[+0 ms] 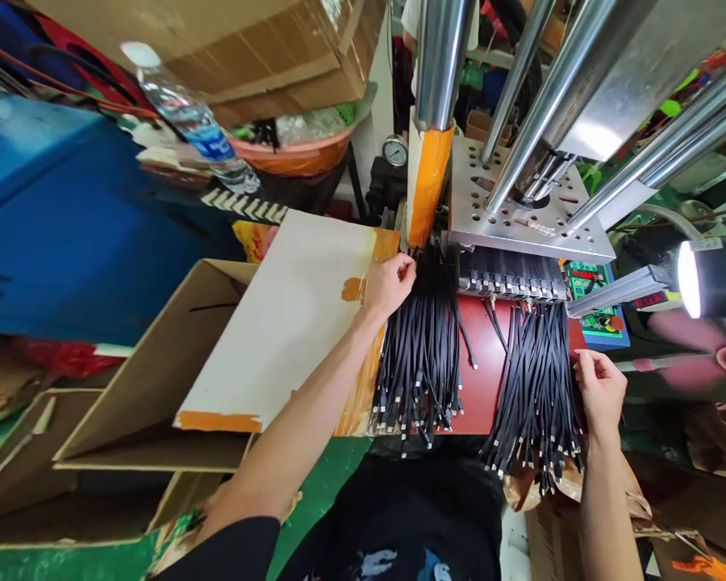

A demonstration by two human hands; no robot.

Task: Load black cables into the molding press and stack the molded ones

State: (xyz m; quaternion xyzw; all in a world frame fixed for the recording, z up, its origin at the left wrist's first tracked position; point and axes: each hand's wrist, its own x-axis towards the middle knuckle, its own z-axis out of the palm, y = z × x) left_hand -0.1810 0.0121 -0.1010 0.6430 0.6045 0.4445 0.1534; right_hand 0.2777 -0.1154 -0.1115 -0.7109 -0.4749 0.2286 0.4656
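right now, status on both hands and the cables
Left hand at far end, left cables. Right hand beside right cables. Orange-wrapped post just past left hand.

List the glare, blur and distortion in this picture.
Head view: the round lamp burns out to white; glare whitens the machine's metal block; pink fan blades smear; steel columns splay outward, probably wide-angle stretch; the left hand and black cables look fairly sharp.

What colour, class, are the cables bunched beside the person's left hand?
The cables are black; the head view shows them best.
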